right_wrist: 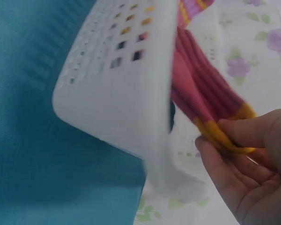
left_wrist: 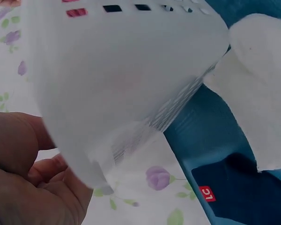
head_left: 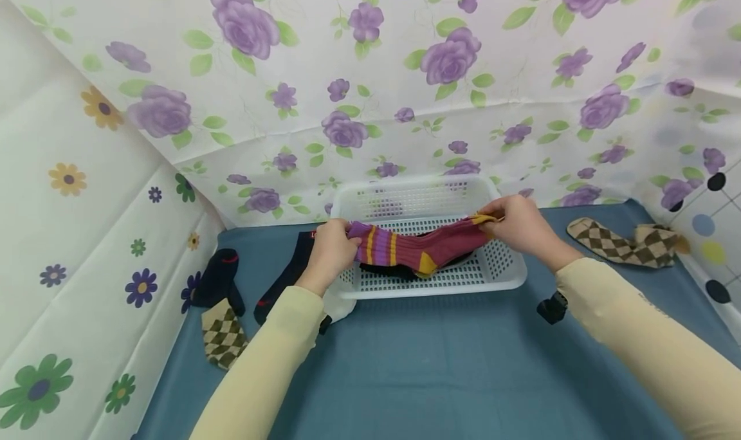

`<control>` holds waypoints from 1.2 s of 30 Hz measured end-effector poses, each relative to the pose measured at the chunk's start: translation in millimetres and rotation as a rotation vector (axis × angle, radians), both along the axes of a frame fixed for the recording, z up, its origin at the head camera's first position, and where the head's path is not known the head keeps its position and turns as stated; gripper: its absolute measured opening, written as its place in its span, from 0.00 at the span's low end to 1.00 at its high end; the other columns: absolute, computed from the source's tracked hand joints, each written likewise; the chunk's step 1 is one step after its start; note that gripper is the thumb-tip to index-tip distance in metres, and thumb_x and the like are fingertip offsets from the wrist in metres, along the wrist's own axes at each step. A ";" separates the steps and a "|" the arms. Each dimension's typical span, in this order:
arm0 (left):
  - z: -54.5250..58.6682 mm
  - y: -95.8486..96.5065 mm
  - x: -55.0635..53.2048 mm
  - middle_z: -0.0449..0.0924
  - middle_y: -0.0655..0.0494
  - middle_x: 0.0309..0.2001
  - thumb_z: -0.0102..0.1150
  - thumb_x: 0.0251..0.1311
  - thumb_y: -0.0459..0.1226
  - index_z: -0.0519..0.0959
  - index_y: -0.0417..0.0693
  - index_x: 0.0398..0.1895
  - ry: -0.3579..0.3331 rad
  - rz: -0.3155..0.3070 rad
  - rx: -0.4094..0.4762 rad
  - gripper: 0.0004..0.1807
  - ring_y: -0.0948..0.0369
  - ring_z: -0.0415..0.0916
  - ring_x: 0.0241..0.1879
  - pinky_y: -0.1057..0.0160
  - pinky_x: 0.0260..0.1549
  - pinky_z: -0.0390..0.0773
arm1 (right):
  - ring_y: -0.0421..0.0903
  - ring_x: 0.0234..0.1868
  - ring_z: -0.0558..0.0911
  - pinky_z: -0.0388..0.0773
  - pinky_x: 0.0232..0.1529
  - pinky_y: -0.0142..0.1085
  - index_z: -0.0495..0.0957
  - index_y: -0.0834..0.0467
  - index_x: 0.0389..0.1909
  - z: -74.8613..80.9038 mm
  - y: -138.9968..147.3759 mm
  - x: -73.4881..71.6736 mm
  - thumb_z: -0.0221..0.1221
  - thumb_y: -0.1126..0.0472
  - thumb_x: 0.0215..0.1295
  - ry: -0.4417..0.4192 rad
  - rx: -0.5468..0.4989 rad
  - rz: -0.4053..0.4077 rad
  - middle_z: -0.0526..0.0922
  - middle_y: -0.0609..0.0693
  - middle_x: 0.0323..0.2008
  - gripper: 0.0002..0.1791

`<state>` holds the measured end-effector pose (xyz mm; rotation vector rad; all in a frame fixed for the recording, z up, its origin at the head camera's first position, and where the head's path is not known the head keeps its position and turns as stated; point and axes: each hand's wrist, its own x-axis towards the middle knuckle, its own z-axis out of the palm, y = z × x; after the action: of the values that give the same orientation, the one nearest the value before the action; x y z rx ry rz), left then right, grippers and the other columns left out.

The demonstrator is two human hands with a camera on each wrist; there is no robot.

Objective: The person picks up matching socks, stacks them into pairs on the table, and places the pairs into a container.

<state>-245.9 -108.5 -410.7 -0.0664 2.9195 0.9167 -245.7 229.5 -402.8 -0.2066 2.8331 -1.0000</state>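
A striped sock (head_left: 405, 247), maroon and purple with yellow bands, heel and toe, is stretched sideways over the white plastic basket (head_left: 428, 290). My left hand (head_left: 332, 250) pinches its purple striped end near the basket's left side. At the other end, my right hand (head_left: 518, 224) holds the yellow tip between thumb and fingers, and the right wrist view shows that yellow edge (right_wrist: 225, 140) in the grip. Dark socks (head_left: 388, 271) lie inside the basket beneath the stretched one. In the left wrist view the basket wall (left_wrist: 126, 70) hides the sock from my left hand (left_wrist: 33, 178).
Left of the basket lie a navy sock (head_left: 289, 273) with a red tag, a white sock (head_left: 340, 303), a dark sock (head_left: 217, 276) and a checkered sock (head_left: 222, 334). Another checkered sock (head_left: 625, 242) lies at the right. Flowered sheeting (head_left: 370, 92) rises behind the blue tabletop (head_left: 428, 375).
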 end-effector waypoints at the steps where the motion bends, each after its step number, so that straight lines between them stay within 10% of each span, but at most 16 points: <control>1: 0.2 1.0 0.1 0.81 0.45 0.46 0.58 0.61 0.39 0.77 0.41 0.51 0.008 -0.004 -0.015 0.17 0.59 0.80 0.33 0.62 0.28 0.80 | 0.49 0.38 0.84 0.80 0.31 0.37 0.80 0.59 0.48 -1.2 -0.9 0.5 0.58 0.61 0.63 0.020 0.016 -0.004 0.84 0.58 0.44 0.13; 9: 1.4 4.2 3.6 0.81 0.46 0.47 0.58 0.58 0.33 0.76 0.43 0.51 0.111 -0.034 -0.097 0.17 0.56 0.79 0.40 0.56 0.37 0.80 | 0.57 0.49 0.81 0.80 0.40 0.48 0.78 0.61 0.51 -2.3 -5.9 5.8 0.59 0.63 0.61 0.099 0.096 -0.039 0.81 0.61 0.49 0.16; 16: 2.1 8.0 8.0 0.84 0.51 0.41 0.57 0.59 0.36 0.81 0.49 0.46 0.170 -0.085 -0.303 0.12 0.57 0.80 0.33 0.57 0.30 0.79 | 0.53 0.41 0.83 0.76 0.25 0.39 0.78 0.59 0.53 -4.8 -7.5 7.3 0.59 0.63 0.62 0.123 0.126 -0.007 0.80 0.61 0.50 0.17; 30: -7.1 13.6 5.2 0.81 0.51 0.32 0.52 0.64 0.39 0.80 0.43 0.36 -0.046 -0.359 -0.338 0.09 0.59 0.74 0.25 0.61 0.29 0.73 | 0.41 0.19 0.75 0.69 0.22 0.34 0.80 0.62 0.41 -11.5 -22.1 2.5 0.57 0.57 0.64 -0.019 0.440 0.242 0.79 0.50 0.23 0.12; 36: -5.9 11.3 9.1 0.80 0.53 0.29 0.51 0.65 0.40 0.80 0.45 0.32 -0.064 -0.364 -0.295 0.10 0.60 0.73 0.24 0.62 0.26 0.71 | 0.45 0.31 0.82 0.77 0.31 0.39 0.78 0.64 0.50 -17.0 -17.7 6.9 0.58 0.56 0.64 0.008 0.384 0.212 0.84 0.57 0.38 0.19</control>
<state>-236.7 -97.1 -416.6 0.3956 2.8426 0.4201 -238.8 211.8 -419.8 -0.4546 2.8616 -0.4046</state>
